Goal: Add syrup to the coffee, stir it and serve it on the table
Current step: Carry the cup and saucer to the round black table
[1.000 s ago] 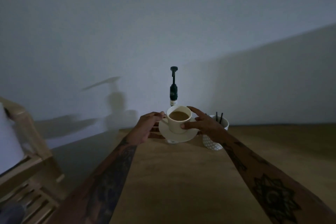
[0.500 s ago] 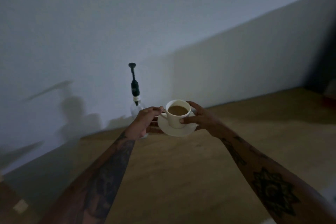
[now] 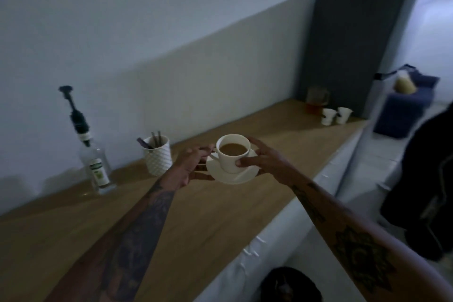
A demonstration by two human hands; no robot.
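Observation:
A white cup (image 3: pixel 232 159) full of milky coffee stands on a white saucer (image 3: pixel 241 174), held above the wooden counter (image 3: pixel 220 216). My left hand (image 3: pixel 190 163) grips the saucer's left edge beside the cup handle. My right hand (image 3: pixel 261 160) holds the saucer's right side, with its thumb pressed on the cup wall. A clear syrup bottle (image 3: pixel 94 167) with a dark pump top stands at the left by the wall. A white textured holder (image 3: pixel 158 154) with stirring sticks sits between the bottle and the cup.
A glass mug (image 3: pixel 317 100) of amber liquid and two small white cups (image 3: pixel 336 115) stand at the counter's far end, before a dark panel (image 3: pixel 353 39). A blue box (image 3: pixel 404 110) and dark clothing (image 3: pixel 426 191) lie to the right.
The view has swung right, so the bottle and holder now lie to the left. Both hands carry the cup and saucer rightward along the counter, the grip unchanged.

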